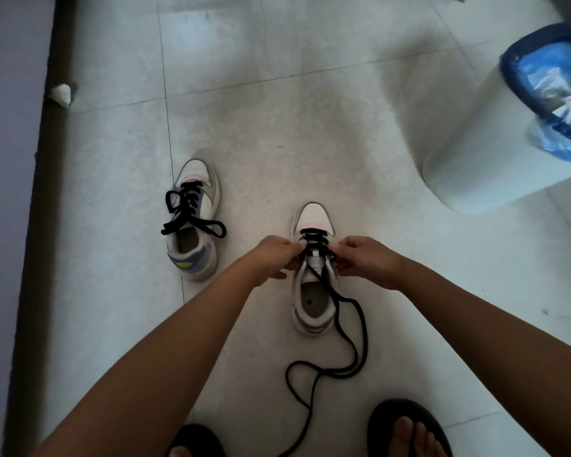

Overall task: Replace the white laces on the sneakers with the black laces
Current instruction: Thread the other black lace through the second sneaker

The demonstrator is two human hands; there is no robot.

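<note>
Step in hand: threading the black lace (350, 351) up the near sneaker (314, 272); by my reading about half its eyelets are filled.
Left hand (274, 258): fingers curled at the sneaker's left eyelet row, the grip pinched on the lace there.
Right hand (365, 260): fingers curled at the right eyelet row, its grip also clamped on the lace, though the exact contact is too small to see.
Near sneaker: on the floor (277, 127) between the hands, toe pointing far, tongue showing, lower crossings black.
Loose lace: both free ends trail from the sneaker's right side toward the near edge, looping on the floor beside a foot in a sandal (409, 430).
Finished sneaker (195, 222): far left, well apart, fully laced in black and tied in a bow.
White laces: none visible.
Doing it well: pull each crossing snug and flat before the next eyelet, keep both free ends even, and hold the tongue centred so it does not twist.
Risk: the trailing loops could tangle or catch underfoot.
Surroundings: bin with blue liner (541, 94) far right.
</note>
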